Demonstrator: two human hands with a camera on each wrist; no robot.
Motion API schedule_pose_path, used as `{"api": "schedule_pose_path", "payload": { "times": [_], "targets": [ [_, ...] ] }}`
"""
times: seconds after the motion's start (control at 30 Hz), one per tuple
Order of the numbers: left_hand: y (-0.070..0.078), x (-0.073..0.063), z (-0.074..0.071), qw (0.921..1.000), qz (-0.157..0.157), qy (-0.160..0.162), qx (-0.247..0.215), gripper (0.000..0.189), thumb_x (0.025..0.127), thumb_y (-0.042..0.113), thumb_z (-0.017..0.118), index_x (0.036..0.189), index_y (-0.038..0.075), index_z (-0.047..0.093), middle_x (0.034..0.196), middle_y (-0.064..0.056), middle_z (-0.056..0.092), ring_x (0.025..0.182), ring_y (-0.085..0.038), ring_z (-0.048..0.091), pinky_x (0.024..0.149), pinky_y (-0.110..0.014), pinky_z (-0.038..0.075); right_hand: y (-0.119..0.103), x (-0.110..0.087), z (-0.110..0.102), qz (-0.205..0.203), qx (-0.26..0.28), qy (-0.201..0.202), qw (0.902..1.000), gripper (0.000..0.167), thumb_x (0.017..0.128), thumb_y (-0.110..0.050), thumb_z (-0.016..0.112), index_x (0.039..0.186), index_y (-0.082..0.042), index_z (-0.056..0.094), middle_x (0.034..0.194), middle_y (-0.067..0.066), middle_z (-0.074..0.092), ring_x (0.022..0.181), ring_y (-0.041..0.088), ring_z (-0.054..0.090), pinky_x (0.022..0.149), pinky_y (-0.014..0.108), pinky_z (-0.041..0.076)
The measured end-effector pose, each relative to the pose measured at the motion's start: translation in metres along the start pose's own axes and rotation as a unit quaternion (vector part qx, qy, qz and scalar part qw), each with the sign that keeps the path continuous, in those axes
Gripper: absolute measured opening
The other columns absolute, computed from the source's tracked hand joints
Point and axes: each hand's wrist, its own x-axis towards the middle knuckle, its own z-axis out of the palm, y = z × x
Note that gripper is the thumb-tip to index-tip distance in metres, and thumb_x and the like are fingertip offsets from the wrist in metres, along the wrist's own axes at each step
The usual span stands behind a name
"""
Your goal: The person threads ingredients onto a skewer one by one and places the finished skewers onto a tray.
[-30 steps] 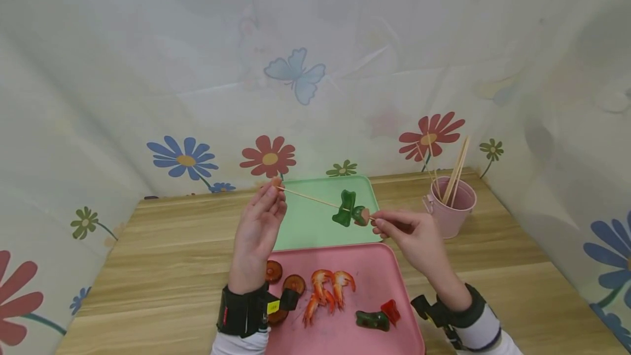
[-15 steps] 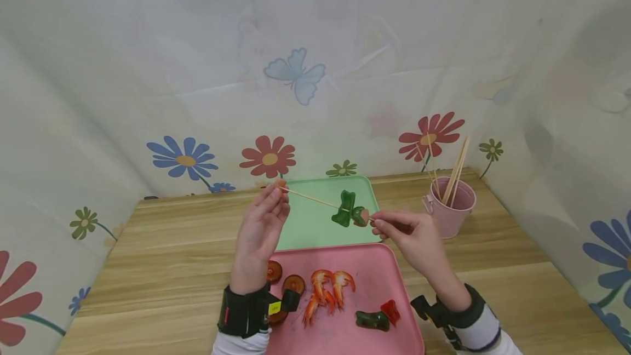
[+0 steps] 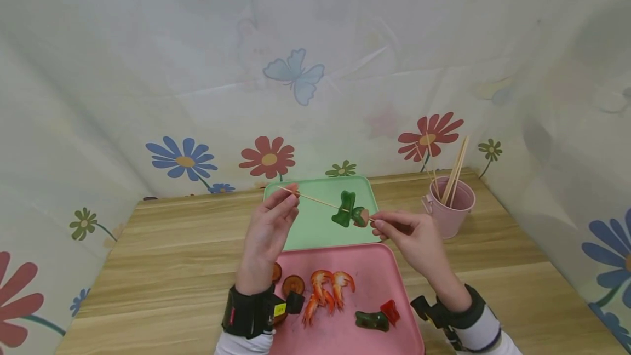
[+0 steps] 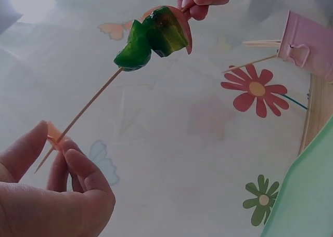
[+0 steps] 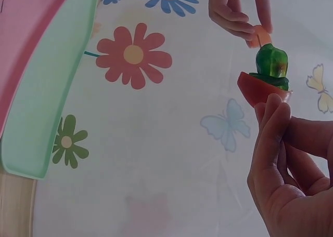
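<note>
My right hand [image 3: 411,237] pinches the blunt end of a wooden skewer [image 3: 317,200], held slanting above the trays. Next to those fingers, a pinkish-orange piece [image 5: 257,89] and two green pepper pieces [image 4: 151,39] are threaded on it. Near the pointed end my left hand [image 3: 270,223] pinches a small orange piece [image 4: 54,135] between thumb and fingers. The skewer runs through this piece, and its bare tip sticks out past the left fingers. A stretch of bare stick lies between the orange piece and the peppers.
A pink tray [image 3: 340,256] in front holds several shrimp [image 3: 340,289], brown mushroom-like rounds [image 3: 293,285], a green pepper piece [image 3: 372,320] and a red piece [image 3: 391,312]. Behind it lies a green tray [image 3: 315,234]. A pink bucket [image 3: 451,218] with several skewers [image 3: 455,171] stands at right.
My left hand has slid right along the skewer with the orange piece, so the pointed tip now shows beyond it. The right hand and the peppers have stayed in place.
</note>
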Motion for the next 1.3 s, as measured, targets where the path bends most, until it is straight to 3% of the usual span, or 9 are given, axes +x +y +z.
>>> {"api": "schedule_pose_path", "payload": {
  "times": [0.47, 0.9, 1.13, 1.3],
  "targets": [
    [-0.015, -0.001, 0.011, 0.9982, -0.034, 0.005, 0.049, 0.031, 0.094, -0.004, 0.051, 0.092, 0.016, 0.074, 0.100, 0.003, 0.070, 0.092, -0.012, 0.059, 0.084, -0.024, 0.047, -0.004, -0.001, 0.001, 0.002, -0.001, 0.004, 1.0000, 0.017, 0.086, -0.005, 0.067, 0.100, 0.003, 0.071, 0.086, 0.016, 0.072, 0.068, 0.004, 0.068, 0.063, 0.026, 0.057],
    [-0.031, -0.003, 0.020, 0.9943, -0.059, -0.051, 0.073, 0.029, 0.092, -0.005, 0.052, 0.097, 0.015, 0.073, 0.100, 0.002, 0.069, 0.093, -0.012, 0.058, 0.085, -0.026, 0.046, -0.003, -0.002, 0.001, 0.002, -0.018, 0.008, 0.9998, 0.016, 0.086, -0.006, 0.068, 0.099, 0.001, 0.072, 0.084, 0.014, 0.072, 0.067, 0.005, 0.068, 0.063, 0.028, 0.057],
    [-0.036, -0.005, 0.022, 0.9917, -0.080, -0.062, 0.079, 0.024, 0.093, -0.001, 0.054, 0.100, 0.014, 0.072, 0.105, 0.001, 0.068, 0.092, -0.014, 0.058, 0.086, -0.025, 0.048, -0.002, -0.002, -0.001, 0.002, -0.023, 0.009, 0.9997, 0.016, 0.086, -0.006, 0.068, 0.100, 0.001, 0.072, 0.084, 0.013, 0.072, 0.069, 0.011, 0.070, 0.064, 0.032, 0.057],
    [-0.038, -0.005, 0.022, 0.9909, -0.085, -0.059, 0.086, 0.023, 0.093, 0.000, 0.056, 0.100, 0.014, 0.072, 0.105, -0.001, 0.067, 0.092, -0.015, 0.058, 0.087, -0.026, 0.047, -0.001, -0.003, -0.001, 0.004, -0.026, 0.007, 0.9996, 0.016, 0.086, -0.007, 0.068, 0.100, 0.000, 0.072, 0.084, 0.013, 0.072, 0.069, 0.006, 0.069, 0.064, 0.029, 0.057]
  ]
}}
